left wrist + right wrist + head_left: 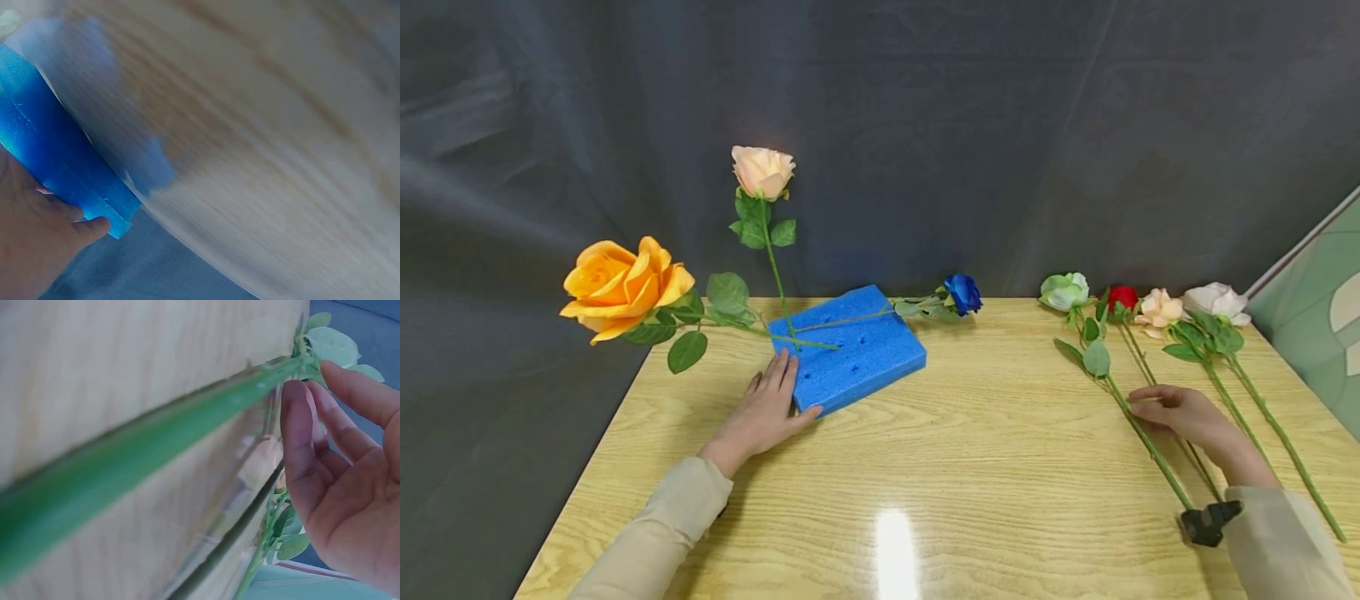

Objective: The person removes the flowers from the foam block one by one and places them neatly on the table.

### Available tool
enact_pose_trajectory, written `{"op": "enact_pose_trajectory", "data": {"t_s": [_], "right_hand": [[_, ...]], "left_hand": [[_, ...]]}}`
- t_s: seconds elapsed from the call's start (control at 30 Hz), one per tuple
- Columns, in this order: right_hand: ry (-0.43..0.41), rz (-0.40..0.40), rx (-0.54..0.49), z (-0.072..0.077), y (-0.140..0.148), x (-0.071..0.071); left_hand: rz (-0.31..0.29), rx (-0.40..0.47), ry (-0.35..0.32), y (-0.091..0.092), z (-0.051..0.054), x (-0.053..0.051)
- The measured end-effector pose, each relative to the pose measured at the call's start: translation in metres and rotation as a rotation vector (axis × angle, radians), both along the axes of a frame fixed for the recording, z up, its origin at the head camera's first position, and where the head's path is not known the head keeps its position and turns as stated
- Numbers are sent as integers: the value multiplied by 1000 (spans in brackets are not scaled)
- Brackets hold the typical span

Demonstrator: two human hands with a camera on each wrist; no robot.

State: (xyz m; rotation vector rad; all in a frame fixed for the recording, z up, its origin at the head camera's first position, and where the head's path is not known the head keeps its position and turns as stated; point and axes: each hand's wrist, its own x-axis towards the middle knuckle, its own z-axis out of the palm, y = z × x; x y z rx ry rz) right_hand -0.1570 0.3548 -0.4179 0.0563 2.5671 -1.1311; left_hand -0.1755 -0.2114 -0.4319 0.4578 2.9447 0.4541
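My left hand (763,408) rests against the near left corner of a blue foam block (880,354), fingers along its left side and thumb at the front edge. In the left wrist view the thumb touches the block (56,144). A peach rose (763,172) stands upright in the foam. An orange rose (625,287) leans far left and a blue rose (962,294) leans low to the right, their stems reaching the block. My right hand (1187,421) is beside the stem of a pale green rose (1064,292); in the right wrist view a gap shows between thumb and forefinger.
A red rose (1123,297), a second peach rose (1160,310) and a white rose (1217,302) lie on the right of the wooden table (985,467). A dark curtain (925,142) hangs behind. A green patterned panel (1318,308) stands at the right edge.
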Motion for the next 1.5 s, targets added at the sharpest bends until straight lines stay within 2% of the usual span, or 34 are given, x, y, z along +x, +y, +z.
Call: {"op": "enact_pose_trajectory", "data": {"t_s": [0.13, 0.33, 0.43, 0.47, 0.67, 0.7, 1.0, 1.23, 1.5], "right_hand": [[33, -30, -13, 6, -3, -2], [92, -35, 1, 16, -20, -11], [125, -8, -32, 18, -34, -18], [145, 9, -80, 17, -38, -21], [152, 50, -169, 23, -78, -35], [142, 47, -144, 25, -88, -37], [130, 106, -163, 38, -156, -51], [156, 96, -242, 32, -197, -63], [175, 74, -292, 25, -241, -70]], "left_hand": [[-7, -3, 11, 1, 1, -2], [-11, -2, 18, 2, 2, -3], [-9, -4, 19, 3, 2, -3], [-11, -3, 21, 4, 2, -3], [-17, -5, 16, 5, 2, -3], [-16, -5, 15, 5, 2, -3], [-14, -9, 6, 6, 2, -3], [-5, -14, 23, 5, 0, -1], [-7, -44, 46, 4, -4, 0]]}}
